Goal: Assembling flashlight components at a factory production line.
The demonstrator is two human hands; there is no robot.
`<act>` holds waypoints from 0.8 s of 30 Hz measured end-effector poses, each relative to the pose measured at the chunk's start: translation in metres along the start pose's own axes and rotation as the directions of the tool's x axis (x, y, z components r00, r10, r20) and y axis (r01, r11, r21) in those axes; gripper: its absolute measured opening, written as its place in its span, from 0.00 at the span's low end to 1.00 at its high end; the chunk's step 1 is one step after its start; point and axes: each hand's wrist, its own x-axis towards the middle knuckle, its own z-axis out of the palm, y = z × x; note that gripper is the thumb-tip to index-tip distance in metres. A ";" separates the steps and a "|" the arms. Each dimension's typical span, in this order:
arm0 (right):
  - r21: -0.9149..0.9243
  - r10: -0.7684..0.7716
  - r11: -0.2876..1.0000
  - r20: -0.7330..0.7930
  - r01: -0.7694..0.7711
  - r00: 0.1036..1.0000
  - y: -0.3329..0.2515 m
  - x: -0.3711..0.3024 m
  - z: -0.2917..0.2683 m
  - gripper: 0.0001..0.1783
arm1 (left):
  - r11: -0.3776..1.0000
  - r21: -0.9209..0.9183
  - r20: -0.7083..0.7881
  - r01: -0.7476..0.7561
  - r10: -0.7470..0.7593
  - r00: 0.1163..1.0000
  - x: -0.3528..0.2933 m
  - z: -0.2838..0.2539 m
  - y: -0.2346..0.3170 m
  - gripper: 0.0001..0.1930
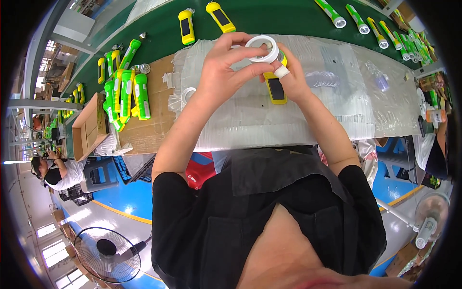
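My left hand (224, 65) is closed on a white plastic ring (262, 59), pinched between thumb and fingers with a fingertip inside it. My right hand (294, 79) grips the head end of a yellow flashlight (276, 91) with a dark panel on its body. White tape (282, 72) is wrapped round one digit of that hand. The white ring is held up close to the flashlight's head; whether the two touch is hidden. A second white ring (185, 94) lies on the plastic-covered worktop (236, 127), next to my left forearm.
Green and yellow flashlights (126, 94) are piled on cardboard (161, 113) at left, beside an open box (87, 127). Yellow flashlights (186, 28) and green ones (357, 19) lie on the green surface (279, 17) beyond. A co-worker (62, 171) sits far left; a fan (107, 248) stands behind.
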 end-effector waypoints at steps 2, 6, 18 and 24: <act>0.021 -0.004 1.000 0.017 0.003 1.000 0.002 -0.002 -0.002 0.21 | 0.998 0.058 0.031 -0.039 0.038 0.999 -0.002 0.002 -0.002 0.15; 0.121 0.067 0.990 0.091 -0.078 0.994 -0.002 -0.005 -0.011 0.25 | 0.996 0.086 0.107 -0.036 0.027 0.994 -0.002 0.003 -0.001 0.18; -0.706 -0.076 0.607 0.404 0.364 0.912 -0.092 0.017 -0.068 0.21 | 0.974 0.169 0.204 -0.153 0.117 0.972 0.014 0.025 0.016 0.23; -0.819 0.319 0.393 0.548 0.418 0.773 -0.134 0.041 -0.054 0.20 | 0.996 0.006 0.204 0.094 -0.093 0.974 0.011 0.053 0.016 0.21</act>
